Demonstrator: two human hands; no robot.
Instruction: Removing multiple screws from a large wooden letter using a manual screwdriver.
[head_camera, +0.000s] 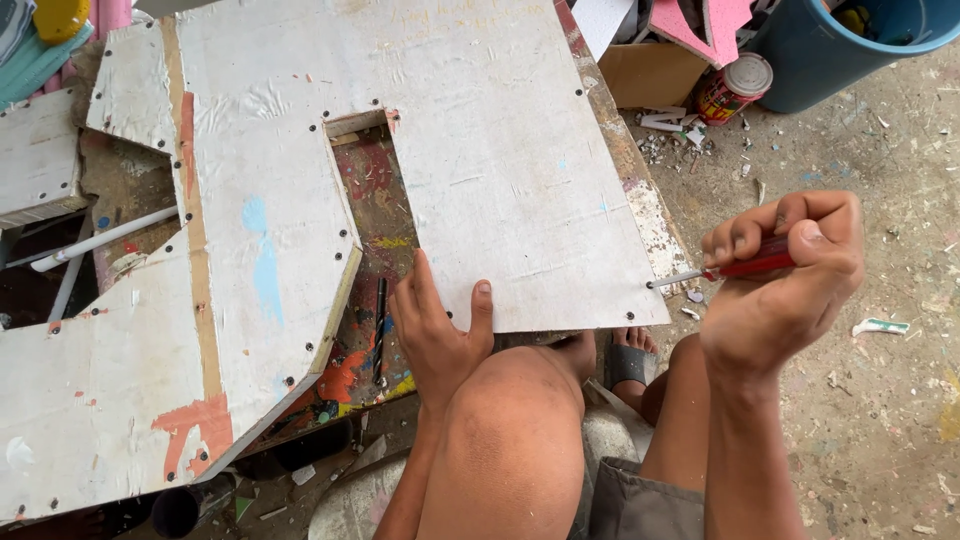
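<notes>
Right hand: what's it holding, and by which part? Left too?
The right hand grips a screwdriver by its red handle, metal tip at the white board edge. The left hand holds nothing; it presses flat on the board.

Soft even daylight, faint shadows, sharp focus, no glare, slight wide-angle edge distortion.

screwdriver (745, 266) handle mostly hidden inside right hand (785, 270); blue bin (830, 50) cut off.

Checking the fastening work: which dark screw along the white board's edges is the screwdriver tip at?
The dark screw at the white panel's near right corner; the red-handled screwdriver in the right hand touches it.
</notes>
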